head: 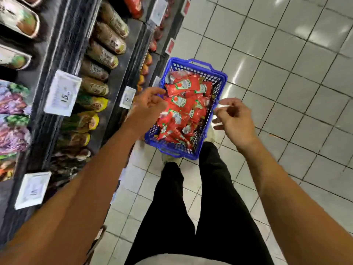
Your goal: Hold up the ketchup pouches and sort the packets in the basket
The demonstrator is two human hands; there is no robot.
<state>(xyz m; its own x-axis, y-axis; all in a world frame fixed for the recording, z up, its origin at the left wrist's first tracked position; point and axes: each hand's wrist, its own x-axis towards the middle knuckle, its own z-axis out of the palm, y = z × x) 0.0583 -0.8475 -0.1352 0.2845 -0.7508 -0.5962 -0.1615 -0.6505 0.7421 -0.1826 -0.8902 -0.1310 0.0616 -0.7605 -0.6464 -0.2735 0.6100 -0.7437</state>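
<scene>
- While the basket (193,109) stands on the tiled floor (286,73) just ahead of the person's shoes, both hands are held over it in the head view, the only view given.
- Red sachets (181,104) are seen heaped inside the basket, filling most of it; the wall of the basket towards the shelves is partly hidden by the left forearm.
- The left hand (149,104) is seen above the shelf-side rim of the basket, fingers loosely bent and pointing at the top sachets; nothing is grasped, though a fingertip may touch one, which cannot be told.
- The right hand (232,119) is held just outside the opposite rim of the basket, fingers relaxed and half curled, nothing gripped.
- Shelves (76,92) with blurred packets and white price tags (63,92) are seen beside the basket, on the left hand's side.
- The step is judged to be a reach into the basket for sachets, with no pick yet made.
- For the next move, the left hand would need to be lowered onto the top sachet and closed on it, with care that neighbours are not dragged out.
</scene>
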